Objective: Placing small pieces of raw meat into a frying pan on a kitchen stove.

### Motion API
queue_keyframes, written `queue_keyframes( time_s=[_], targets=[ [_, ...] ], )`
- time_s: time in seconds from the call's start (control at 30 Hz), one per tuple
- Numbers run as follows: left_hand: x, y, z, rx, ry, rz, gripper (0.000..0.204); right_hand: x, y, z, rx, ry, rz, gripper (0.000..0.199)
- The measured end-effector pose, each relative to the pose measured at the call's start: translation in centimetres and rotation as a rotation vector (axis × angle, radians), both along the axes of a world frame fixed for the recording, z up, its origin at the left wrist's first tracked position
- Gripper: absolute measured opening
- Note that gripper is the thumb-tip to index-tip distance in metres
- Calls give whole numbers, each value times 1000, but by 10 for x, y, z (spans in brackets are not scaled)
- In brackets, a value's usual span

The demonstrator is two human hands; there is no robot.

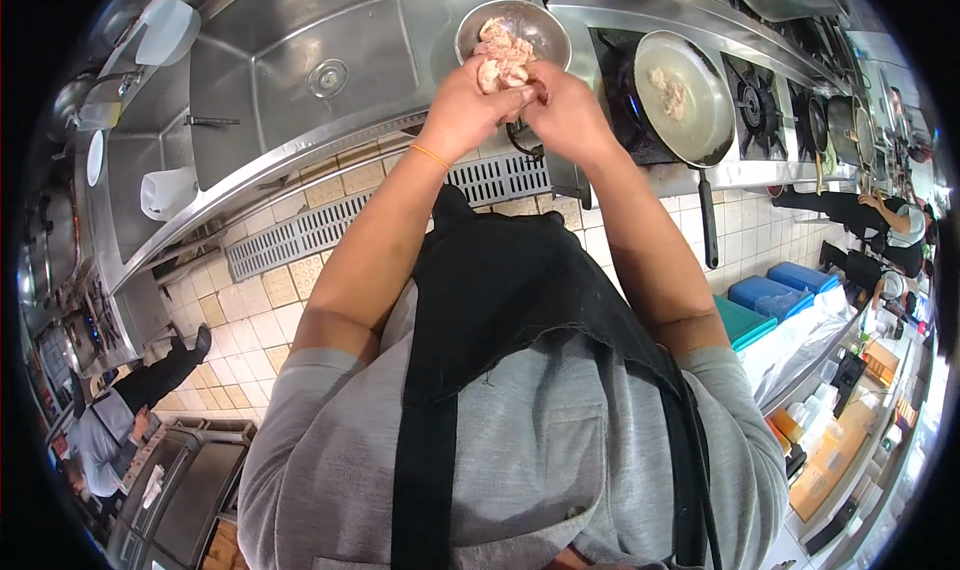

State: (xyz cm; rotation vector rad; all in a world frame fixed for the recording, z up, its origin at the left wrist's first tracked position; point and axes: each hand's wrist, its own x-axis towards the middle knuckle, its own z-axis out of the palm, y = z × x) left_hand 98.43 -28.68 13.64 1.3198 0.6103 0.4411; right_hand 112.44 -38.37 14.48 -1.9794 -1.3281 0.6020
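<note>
Both my hands are together over the near rim of a round metal bowl [548, 32]. Pale, raw-looking pieces of meat [505, 54] are heaped at my fingers and into the bowl. My left hand [468, 110] is closed on some of the meat, thumb pointing toward the other hand. Against it, my right hand [566, 108] is curled on the same meat, its fingertips partly hidden. To the right, a wide frying pan [705, 110] sits on a burner, holding shiny liquid and a few light meat pieces [670, 96]. Its black handle [707, 220] points toward me.
A steel sink [290, 45] lies left of the bowl, with a white plastic jug [165, 196] farther left. Another burner [755, 105] stands right of the pan. Blue bins [770, 296] line the right side. Other people work at far left and far right.
</note>
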Motion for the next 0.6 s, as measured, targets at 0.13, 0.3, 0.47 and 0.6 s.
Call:
queue_keyframes(
  time_s=[0.13, 0.3, 0.47, 0.6],
  targets=[
    [-8, 3, -10, 8, 100, 59, 28, -10, -13, 12, -19, 581, -13, 22],
    [-8, 1, -23, -25, 126, 101, 27, 16, -21, 23, -13, 531, -129, 20],
    [-3, 5, -55, -24, -113, 128, 24, 10, -15, 32, -143, 520, -141, 25],
    [-2, -9, -11, -451, -192, 158, 29, -11, -18, 20, 202, -84, 64, 31]
  ],
)
